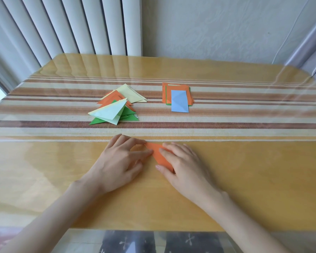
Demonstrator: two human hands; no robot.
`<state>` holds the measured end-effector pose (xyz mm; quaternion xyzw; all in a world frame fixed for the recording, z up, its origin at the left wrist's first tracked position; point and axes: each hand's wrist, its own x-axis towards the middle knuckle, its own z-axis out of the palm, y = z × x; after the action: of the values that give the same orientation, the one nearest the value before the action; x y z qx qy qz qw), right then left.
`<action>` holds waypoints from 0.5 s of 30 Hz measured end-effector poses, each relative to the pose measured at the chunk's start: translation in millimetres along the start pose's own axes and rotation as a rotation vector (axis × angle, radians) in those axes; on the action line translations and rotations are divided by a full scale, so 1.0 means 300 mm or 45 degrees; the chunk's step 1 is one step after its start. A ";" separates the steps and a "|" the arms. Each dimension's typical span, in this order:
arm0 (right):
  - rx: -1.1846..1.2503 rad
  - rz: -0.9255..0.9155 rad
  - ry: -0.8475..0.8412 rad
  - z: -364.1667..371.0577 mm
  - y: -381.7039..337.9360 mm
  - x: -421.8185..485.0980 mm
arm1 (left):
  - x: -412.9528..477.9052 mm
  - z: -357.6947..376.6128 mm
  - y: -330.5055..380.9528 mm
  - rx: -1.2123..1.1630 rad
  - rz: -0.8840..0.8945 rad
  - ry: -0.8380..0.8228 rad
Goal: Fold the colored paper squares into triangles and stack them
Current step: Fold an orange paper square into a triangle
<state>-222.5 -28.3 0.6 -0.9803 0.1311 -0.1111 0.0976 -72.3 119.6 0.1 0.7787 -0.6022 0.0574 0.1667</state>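
Observation:
An orange paper (158, 155), folded into a triangle, lies flat on the table between my hands. My left hand (122, 159) presses its left edge with straight fingertips. My right hand (182, 164) lies flat over its right part, thumb along the lower edge. Farther back on the left sits a loose pile of folded triangles (117, 108) in green, orange, pale yellow and pale green. To the right of it lies a stack of unfolded squares (177, 96), orange and green, with a light blue sheet (179, 104) on top.
The wooden table (244, 179) has a clear glossy cover and a striped runner (244, 114) across its middle. Vertical blinds (71, 24) and a wall stand behind. The near table edge (153, 230) runs just below my forearms.

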 end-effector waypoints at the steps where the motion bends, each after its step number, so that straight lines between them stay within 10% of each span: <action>1: -0.012 -0.007 0.032 0.002 -0.004 0.005 | 0.004 0.004 -0.003 -0.058 -0.031 0.033; 15: 0.302 -0.013 -0.055 -0.027 0.026 -0.003 | 0.099 0.037 -0.060 -0.227 0.082 0.137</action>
<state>-227.1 -36.7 6.4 -0.9647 0.1097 -0.1053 0.2151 -48.4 92.6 -5.1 0.7369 -0.6197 0.0505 0.2655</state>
